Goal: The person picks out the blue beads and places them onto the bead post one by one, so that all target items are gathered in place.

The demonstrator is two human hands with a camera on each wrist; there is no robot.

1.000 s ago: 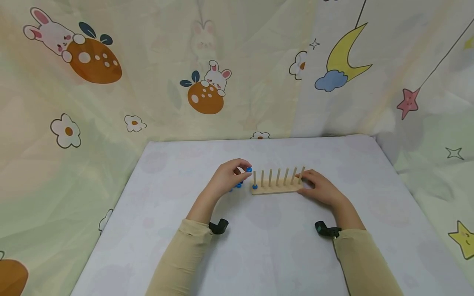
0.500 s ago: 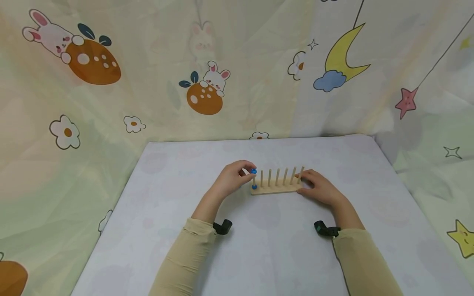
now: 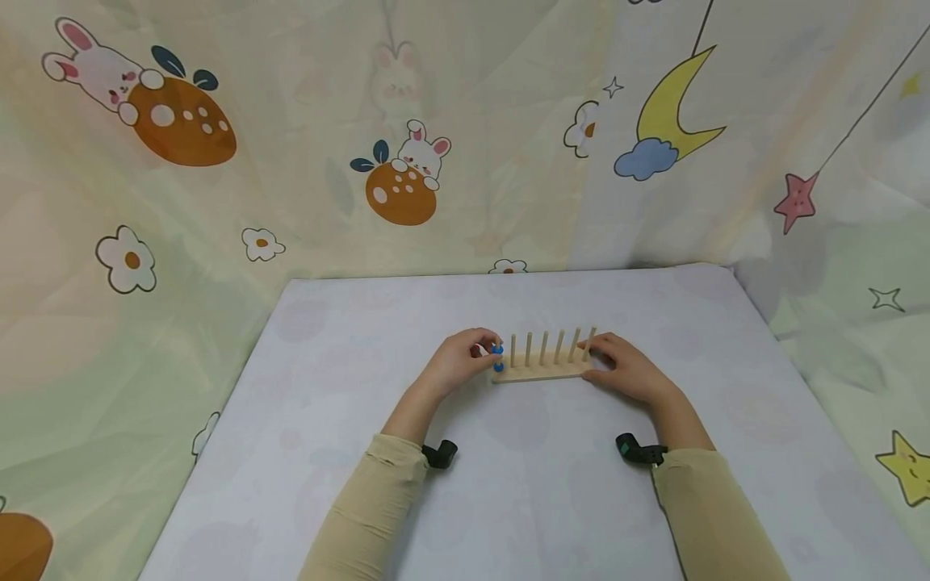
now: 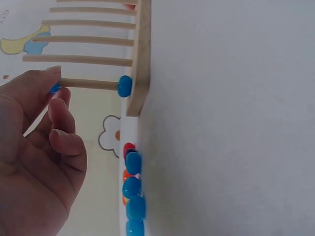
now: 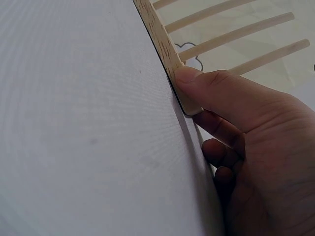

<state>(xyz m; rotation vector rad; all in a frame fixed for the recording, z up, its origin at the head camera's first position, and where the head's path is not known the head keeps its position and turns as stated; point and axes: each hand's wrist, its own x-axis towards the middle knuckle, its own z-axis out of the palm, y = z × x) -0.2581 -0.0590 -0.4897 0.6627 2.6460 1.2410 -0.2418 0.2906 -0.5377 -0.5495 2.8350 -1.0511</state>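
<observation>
Pinches a blue bead (image 4: 55,88) between thumb and fingers of the left hand (image 3: 458,361), drawn together around it, high on the end peg (image 4: 88,84). Grips the opposite end of the wooden base (image 3: 545,372) with the right hand (image 5: 268,123), thumb pressed to its edge, fingers curled. Has a second blue bead (image 4: 125,86) at the same peg's foot, and several loose beads (image 4: 132,188), mostly blue, on the surface (image 3: 538,500) just past that end.

Left hand (image 3: 456,361) shifted right, then down; pinched blue bead (image 3: 497,350) now lower, around leftmost wooden peg (image 4: 88,84).
</observation>
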